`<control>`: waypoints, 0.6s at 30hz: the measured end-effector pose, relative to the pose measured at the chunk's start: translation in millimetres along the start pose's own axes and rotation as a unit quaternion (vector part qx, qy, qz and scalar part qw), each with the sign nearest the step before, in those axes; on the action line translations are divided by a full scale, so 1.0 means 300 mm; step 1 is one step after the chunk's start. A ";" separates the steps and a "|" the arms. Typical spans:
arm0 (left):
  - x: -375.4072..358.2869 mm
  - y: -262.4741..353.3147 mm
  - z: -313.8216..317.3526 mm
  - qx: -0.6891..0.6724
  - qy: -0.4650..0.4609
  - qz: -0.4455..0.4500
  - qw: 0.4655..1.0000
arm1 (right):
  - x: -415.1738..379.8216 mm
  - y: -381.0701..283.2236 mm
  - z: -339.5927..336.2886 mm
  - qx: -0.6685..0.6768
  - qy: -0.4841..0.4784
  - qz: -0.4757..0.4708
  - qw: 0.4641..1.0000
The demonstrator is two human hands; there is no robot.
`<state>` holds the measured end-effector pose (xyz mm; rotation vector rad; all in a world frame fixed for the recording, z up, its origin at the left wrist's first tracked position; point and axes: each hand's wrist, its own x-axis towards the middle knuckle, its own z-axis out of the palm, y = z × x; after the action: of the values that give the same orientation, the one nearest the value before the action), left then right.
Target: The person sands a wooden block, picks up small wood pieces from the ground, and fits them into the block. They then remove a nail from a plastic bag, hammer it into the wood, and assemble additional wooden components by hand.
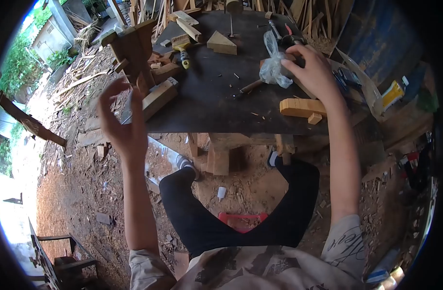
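My left hand is raised over the table's left edge, its fingers curved and apart with nothing seen in them. Just right of it lies a squared wooden block. My right hand is over the right side of the table, thumb and fingers spread in a curve. Its thumb tip overlaps the edge of a crumpled clear plastic bag. Nearer to me, below that hand, are a shaped yellowish wooden piece and a small wood cube.
The dark tabletop also bears a yellow-and-black tool, a wooden wedge and a short stick. A wooden post-like piece stands at the left edge. Wood scraps cover the ground, and a red stool shows between my legs.
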<state>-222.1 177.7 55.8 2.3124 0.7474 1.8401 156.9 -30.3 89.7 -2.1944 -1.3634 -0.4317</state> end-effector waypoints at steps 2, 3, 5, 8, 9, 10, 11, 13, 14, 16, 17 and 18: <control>0.010 0.135 0.056 -0.103 -0.103 0.004 0.989 | 0.009 -0.016 0.010 -0.001 -0.043 -0.008 0.999; 0.013 0.185 0.099 -0.158 -0.146 -0.010 0.977 | 0.020 -0.037 0.004 0.021 -0.045 -0.012 0.999; 0.052 0.248 0.196 -0.125 -0.220 0.064 0.965 | 0.039 -0.059 -0.008 0.075 -0.029 -0.033 0.996; 0.085 0.281 0.422 -0.129 -0.188 0.133 0.965 | 0.048 -0.087 -0.013 0.152 0.005 -0.074 0.986; 0.098 0.289 0.492 -0.115 -0.174 0.152 0.966 | 0.054 -0.092 -0.018 0.162 0.011 -0.084 0.983; 0.117 0.288 0.548 -0.104 -0.159 0.172 0.967 | 0.065 -0.090 -0.030 0.169 0.017 -0.093 0.981; 0.137 0.278 0.595 -0.109 -0.180 0.175 0.962 | 0.080 -0.079 -0.045 0.151 0.017 -0.113 0.982; 0.174 0.272 0.666 -0.117 -0.228 0.182 0.949 | 0.101 -0.052 -0.063 0.119 0.016 -0.147 0.982; 0.180 0.265 0.699 -0.122 -0.218 0.199 0.947 | 0.106 -0.036 -0.060 0.107 0.014 -0.162 0.981; 0.184 0.255 0.728 -0.125 -0.203 0.228 0.944 | 0.116 0.008 -0.067 0.100 0.000 -0.162 0.982; 0.179 0.250 0.740 -0.120 -0.191 0.245 0.943 | 0.116 0.017 -0.070 0.108 -0.013 -0.141 0.984; 0.178 0.252 0.752 -0.116 -0.178 0.262 0.941 | 0.121 0.033 -0.064 0.116 -0.026 -0.120 0.986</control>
<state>21.3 185.0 70.7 2.7338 -0.1432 1.4710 181.9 -18.4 121.4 -1.8737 -1.6287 -0.2856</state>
